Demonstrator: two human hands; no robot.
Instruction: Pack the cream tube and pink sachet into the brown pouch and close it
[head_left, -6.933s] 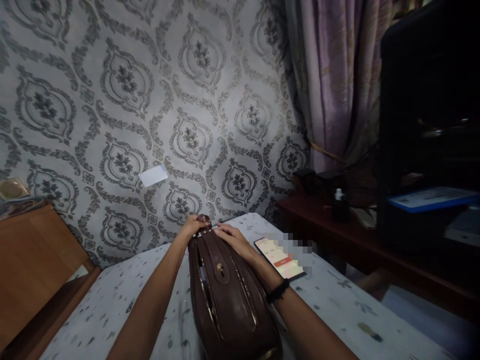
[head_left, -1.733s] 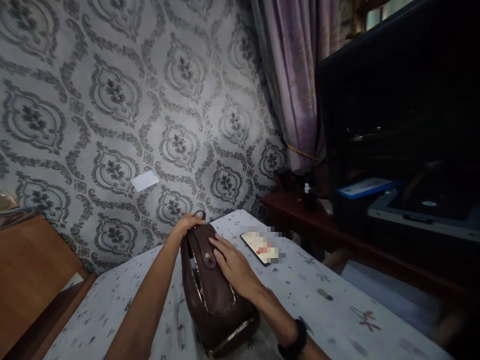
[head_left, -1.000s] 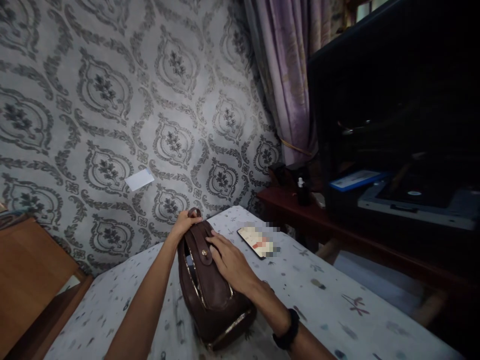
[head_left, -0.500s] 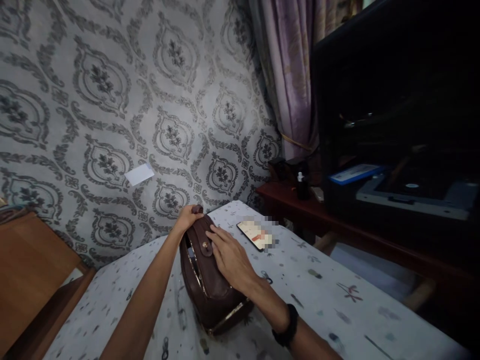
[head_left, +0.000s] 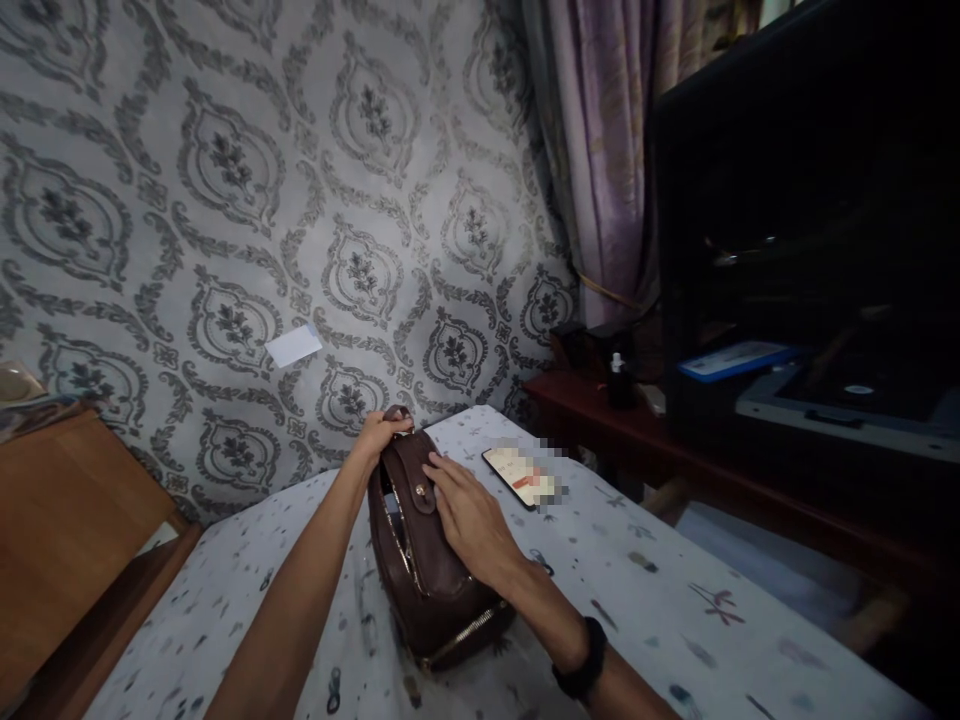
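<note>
A dark brown leather bag [head_left: 424, 580] with gold zippers stands on a table covered by a white patterned cloth [head_left: 660, 610]. My left hand [head_left: 377, 434] grips the bag's far end at its top handle. My right hand [head_left: 466, 512] lies flat on the bag's upper right side, fingertips next to the strap with a brass stud. A black band sits on my right wrist. The bag's top zipper gapes a little, showing something pale inside.
A phone [head_left: 517, 476] with a lit screen lies on the cloth right of the bag. A dark red side table [head_left: 600, 410] with a small bottle [head_left: 616, 378] and a black cabinet [head_left: 810, 250] stand to the right. Wooden furniture [head_left: 67, 530] is left; patterned wall behind.
My hands have stayed on the bag: the left on its far end, the right slid from that end to the side by the strap. My view has shifted a little.
</note>
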